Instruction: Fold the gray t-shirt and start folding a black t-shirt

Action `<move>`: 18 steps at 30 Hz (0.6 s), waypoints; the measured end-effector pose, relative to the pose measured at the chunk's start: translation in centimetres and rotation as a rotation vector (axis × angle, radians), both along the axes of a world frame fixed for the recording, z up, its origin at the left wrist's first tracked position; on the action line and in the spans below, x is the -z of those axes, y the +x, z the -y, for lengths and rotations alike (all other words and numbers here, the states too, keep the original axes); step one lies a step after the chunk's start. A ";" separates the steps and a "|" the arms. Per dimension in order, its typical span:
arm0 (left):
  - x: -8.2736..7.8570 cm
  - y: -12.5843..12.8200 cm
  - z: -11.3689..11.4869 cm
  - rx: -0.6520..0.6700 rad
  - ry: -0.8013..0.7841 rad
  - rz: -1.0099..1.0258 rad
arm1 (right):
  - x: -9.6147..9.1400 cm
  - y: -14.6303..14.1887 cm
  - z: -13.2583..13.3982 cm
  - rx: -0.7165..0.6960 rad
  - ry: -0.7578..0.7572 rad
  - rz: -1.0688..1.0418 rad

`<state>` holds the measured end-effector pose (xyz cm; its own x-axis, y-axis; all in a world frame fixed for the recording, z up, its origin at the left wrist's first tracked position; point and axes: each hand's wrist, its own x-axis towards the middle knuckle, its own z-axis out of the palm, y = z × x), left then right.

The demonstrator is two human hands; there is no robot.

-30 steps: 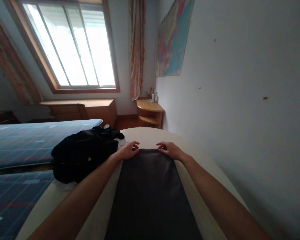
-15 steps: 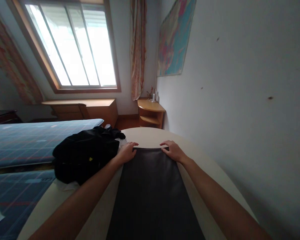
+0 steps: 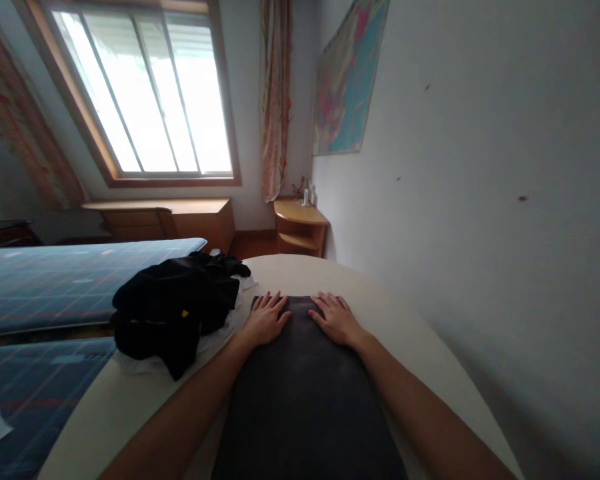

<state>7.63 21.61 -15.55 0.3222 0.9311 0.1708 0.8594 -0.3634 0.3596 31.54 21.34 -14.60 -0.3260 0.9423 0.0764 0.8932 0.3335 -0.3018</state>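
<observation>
The left hand (image 3: 267,321) and right hand (image 3: 336,320) lie flat and splayed, clasping nothing; the dark cloth (image 3: 307,400) is under both, its long axis running from them back toward the wearer; each hand rests near one far corner, neither clearly nearer; the table (image 3: 430,373) shows beyond them and right of the right hand; black clothes (image 3: 173,297) lie left of the left hand, apart from the cloth.

A round cream table (image 3: 305,275) bears flat dark-grey fabric (image 3: 307,400) at lower centre and, centre-left, crumpled black cloth (image 3: 175,300) over white material (image 3: 220,338).
</observation>
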 end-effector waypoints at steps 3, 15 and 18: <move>-0.2 -1.5 0.3 -0.091 -0.042 -0.003 | 0.3 1.5 0.1 0.090 -0.008 -0.005; 1.1 -6.6 6.0 -0.112 0.002 0.351 | 2.3 5.3 1.6 0.112 0.154 -0.414; 1.1 -6.3 5.9 -0.115 0.001 0.355 | 1.6 4.9 2.1 0.101 0.131 -0.429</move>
